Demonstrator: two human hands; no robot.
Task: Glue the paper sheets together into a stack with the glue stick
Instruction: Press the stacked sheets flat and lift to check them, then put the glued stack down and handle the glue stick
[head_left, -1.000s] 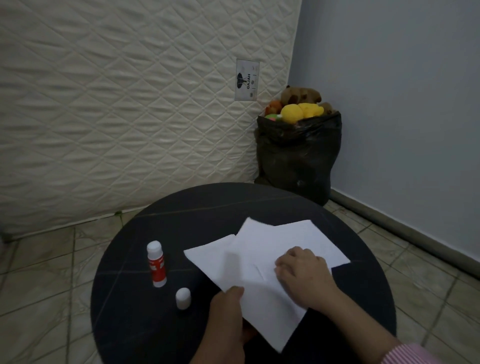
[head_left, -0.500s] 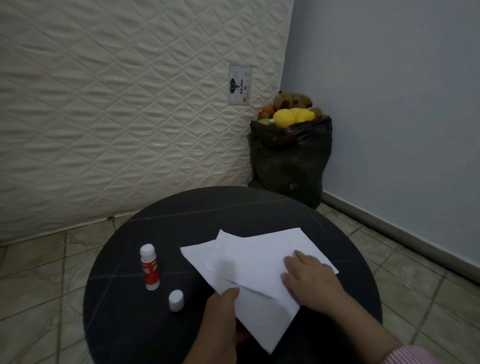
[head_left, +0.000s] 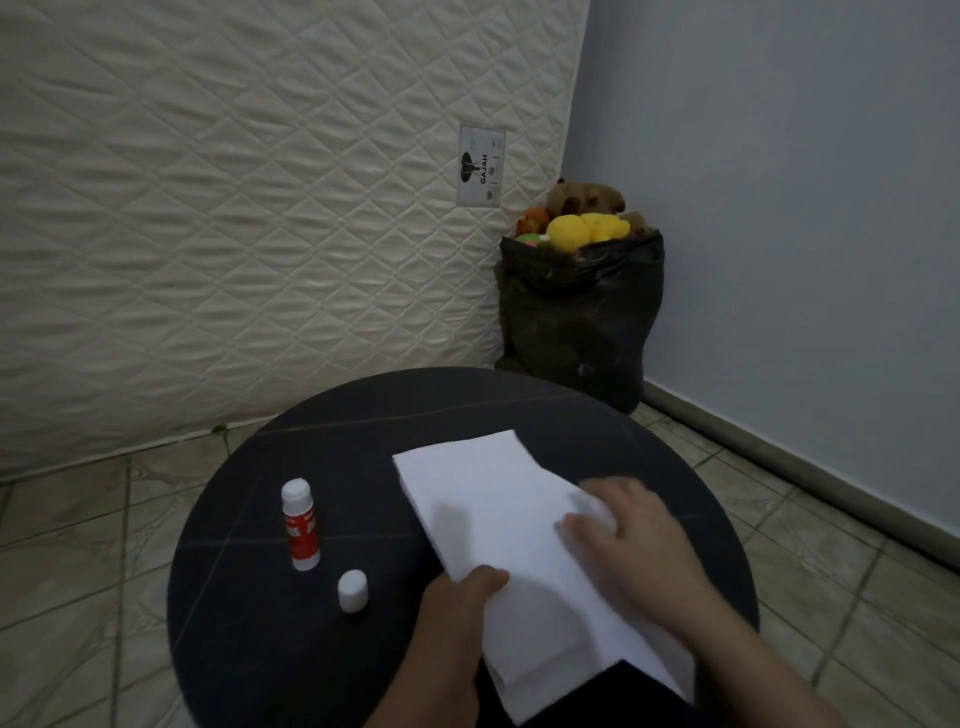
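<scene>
Paper sheets lying as a nearly squared white stack on the round dark surface, running from the middle of the surface toward its near edge, where the lowest corner overhangs. Left hand set at the stack's left edge near the near side, thumb on top of the paper and the remaining fingers hidden; this grip appears to pinch the edge, probably to anchor the sheets so they cannot slide. Right hand laid flat and open on the top sheet toward the right edge of the surface, palm down, grasping nothing; blur over its fingers suggests a pressing or smoothing stroke, judged to seat the sheet on the one beneath. Layered edges show along the near side of the stack, so the sheets are not perfectly flush there. Glue stick standing upright and uncapped on the left part of the surface, well apart from both hands; its cap standing just beside it, nearer the near edge. Both are judged parked on the left, clear of the paper, within the left hand's reach for a further coat. Whether glue lies between the sheets cannot be told
</scene>
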